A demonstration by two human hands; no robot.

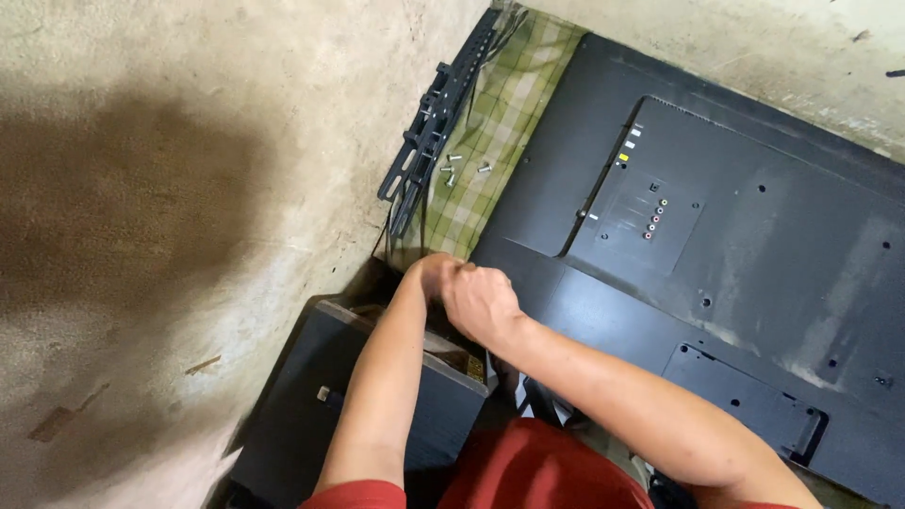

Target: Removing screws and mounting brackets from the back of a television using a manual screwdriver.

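Lying face down on the floor (170, 188), filling the right of the scene: a large flat TV (754, 273), matte black back, a raised panel in the middle with a column of coloured ports (655, 219), scattered screw holes, dusty smears toward the far right. Resting partly on a green checked cloth (500, 123) spread under its left edge. Meeting at the TV's near-left corner: left hand (432, 275) and right hand (481, 302), both curled shut, pressing together over something too hidden to make out. Sitting just below the hands, near and left: a dark box (311, 415) with a lighter rim. Lying along the cloth's left edge, stretching far: a black slotted bracket (438, 113), with several small silver screws (452, 170) scattered beside it on the cloth. Opening to the left: bare, stained concrete, wide and uncluttered. Crowding the near right: TV edge and red clothing (537, 471).
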